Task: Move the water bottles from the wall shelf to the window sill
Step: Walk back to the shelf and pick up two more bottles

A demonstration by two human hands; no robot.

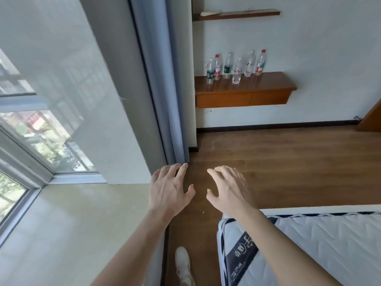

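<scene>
Several clear plastic water bottles (237, 67) stand upright in a loose row on the brown wooden wall shelf (268, 83) across the room, some with red caps and red labels, some with green labels. The wide beige window sill (72, 219) lies at my lower left, under the window. My left hand (169, 193) and my right hand (228, 190) hover side by side in front of me over the floor, both empty with fingers spread, far short of the shelf.
A blue-grey curtain (165, 79) hangs between window and shelf wall. A white mattress (319, 248) fills the lower right. A thin upper shelf (237, 15) is above the bottles. Wooden floor (288, 162) stretches toward the shelf. A white shoe (183, 265) shows below.
</scene>
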